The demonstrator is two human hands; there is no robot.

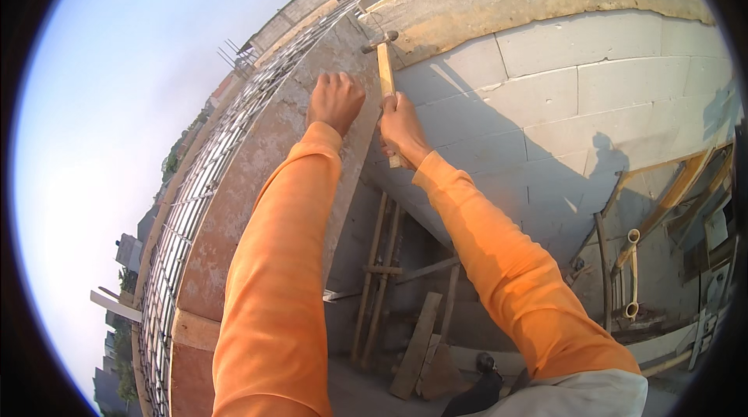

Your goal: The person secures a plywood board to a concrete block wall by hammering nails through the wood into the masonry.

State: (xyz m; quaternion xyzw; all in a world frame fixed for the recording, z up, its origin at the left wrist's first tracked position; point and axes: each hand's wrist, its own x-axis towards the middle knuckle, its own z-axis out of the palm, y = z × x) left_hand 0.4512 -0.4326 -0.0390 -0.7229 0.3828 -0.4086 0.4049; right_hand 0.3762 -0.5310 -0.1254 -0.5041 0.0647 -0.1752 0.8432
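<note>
Right fingers (389, 102) wrap a hammer handle (385, 68); left fingers (338, 80) curl tightly.

right hand (400, 126) gripping hammer (386, 68), curled left hand (336, 99) near board (226, 218)

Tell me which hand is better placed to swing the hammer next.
Probably the right hand: it holds the hammer. The left hand, curled near the brown panel, shows no tool.
</note>
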